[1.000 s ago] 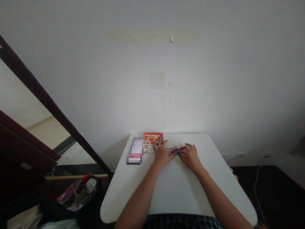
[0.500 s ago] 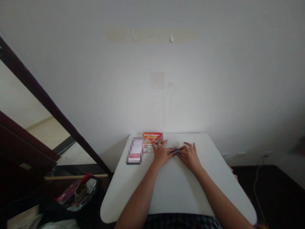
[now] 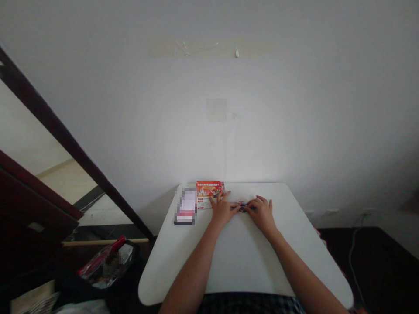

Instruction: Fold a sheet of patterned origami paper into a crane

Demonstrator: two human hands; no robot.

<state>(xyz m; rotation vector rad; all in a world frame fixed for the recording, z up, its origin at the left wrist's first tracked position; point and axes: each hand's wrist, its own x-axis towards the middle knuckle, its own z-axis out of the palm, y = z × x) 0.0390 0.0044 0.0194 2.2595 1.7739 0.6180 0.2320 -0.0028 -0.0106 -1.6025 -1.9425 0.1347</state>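
A small dark-blue patterned piece (image 3: 242, 206), with bits of red and white, lies low over the table between my two hands. Its kind is too small to make out, and fingers cover part of it. My left hand (image 3: 223, 208) pinches its left side with thumb and forefinger, the other fingers spread toward a red and white printed leaflet (image 3: 209, 188). From the right, my right hand (image 3: 262, 211) grips the same piece between thumb and forefinger, its outer fingers raised. A phone (image 3: 186, 207) with a blurred screen lies left of the leaflet.
The white table (image 3: 248, 270) stands against a pale wall (image 3: 216, 148). On the left, a dark slanted frame (image 3: 81, 152) runs down beside the table, and a bag (image 3: 111, 266) of mixed items sits low. A cable (image 3: 352, 253) hangs at right.
My fingers have shifted slightly around the blue piece, and the right hand's fingertips now cover more of its right side. The leaflet and phone stay in place.
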